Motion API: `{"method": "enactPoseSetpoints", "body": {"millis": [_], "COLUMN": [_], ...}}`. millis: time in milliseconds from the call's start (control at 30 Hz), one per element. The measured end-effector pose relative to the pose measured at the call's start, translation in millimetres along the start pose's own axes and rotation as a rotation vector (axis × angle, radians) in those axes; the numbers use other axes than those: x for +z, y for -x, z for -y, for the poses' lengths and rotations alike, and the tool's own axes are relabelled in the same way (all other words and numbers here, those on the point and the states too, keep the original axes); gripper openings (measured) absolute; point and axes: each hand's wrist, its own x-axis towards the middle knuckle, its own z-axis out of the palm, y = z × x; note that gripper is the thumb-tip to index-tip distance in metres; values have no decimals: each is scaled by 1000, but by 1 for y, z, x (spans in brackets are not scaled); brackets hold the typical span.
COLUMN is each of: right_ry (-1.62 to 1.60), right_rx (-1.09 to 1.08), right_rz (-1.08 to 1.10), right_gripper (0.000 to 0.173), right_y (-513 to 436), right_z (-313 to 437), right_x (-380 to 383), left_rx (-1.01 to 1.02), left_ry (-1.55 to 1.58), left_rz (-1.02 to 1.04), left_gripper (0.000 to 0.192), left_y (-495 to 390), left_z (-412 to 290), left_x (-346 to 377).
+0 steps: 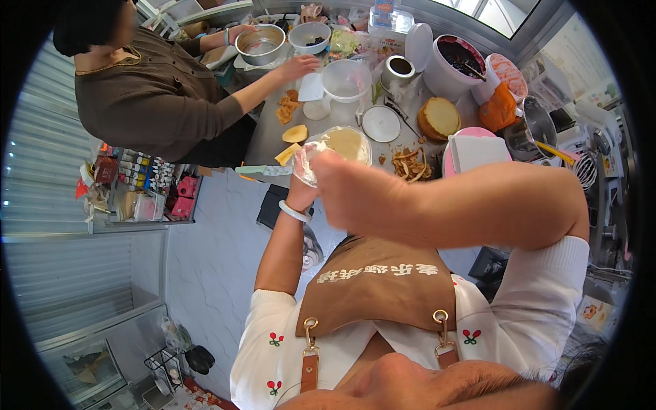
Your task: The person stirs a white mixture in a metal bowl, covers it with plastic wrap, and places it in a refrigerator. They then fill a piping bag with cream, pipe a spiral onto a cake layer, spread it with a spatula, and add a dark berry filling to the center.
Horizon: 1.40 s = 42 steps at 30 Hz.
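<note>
My left hand [303, 188], below a pale bangle, holds a clear round plastic container [303, 173] smeared with white cream. Curled and blurred, my right hand [351, 192] is in front of its right side; whether anything is in its fingers is hidden. Just beyond both hands, a round pale cake layer [348, 145] with cream at its edge lies in a clear round container. Cut cake pieces [294, 134] and a knife with a pale green patterned blade [264, 170] are to the left on the metal table. Brown cake trimmings [411, 164] lie to the right.
A co-worker [159, 102] stands at the left, one hand on a round metal pan [260, 45]. Toward the back are a clear bowl [346, 81], a tub of dark red filling [455, 64] and a round cake [439, 118]. A pink turntable [451, 154] stands at the right.
</note>
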Motion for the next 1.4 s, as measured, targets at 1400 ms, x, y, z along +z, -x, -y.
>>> {"method": "enactPoseSetpoints", "body": {"millis": [1400], "right_ry": [-3064], "right_rx": [609], "right_rz": [-1668], "right_gripper": [22], "right_y": [37], "right_z": [97], "right_x": [111], "left_rx": [18], "left_ry": [573], "left_rz": [270], "left_gripper": [71], "left_y": [39], "left_z": [-82], "left_x": [23]}}
